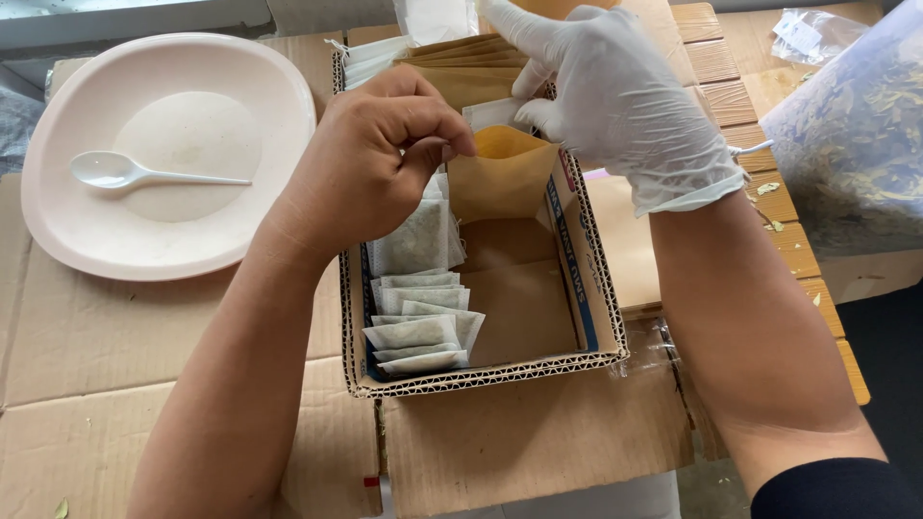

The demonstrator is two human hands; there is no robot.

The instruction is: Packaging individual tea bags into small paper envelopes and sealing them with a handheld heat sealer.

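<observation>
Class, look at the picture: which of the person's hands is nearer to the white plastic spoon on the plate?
Left. The bare left hand is just right of the plate holding the spoon; the gloved right hand is farther right, beyond the brown envelope.

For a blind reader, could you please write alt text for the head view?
A bare left hand and gloved right hand hold a brown paper pouch over a cardboard box of white sachets; beside it, a plate with spoon.

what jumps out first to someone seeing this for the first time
At centre, the bare left hand and the white-gloved right hand meet over a brown paper pouch above an open cardboard box. White sachets are stacked in its left side. At upper left, a pale plate holds a white plastic spoon.
</observation>
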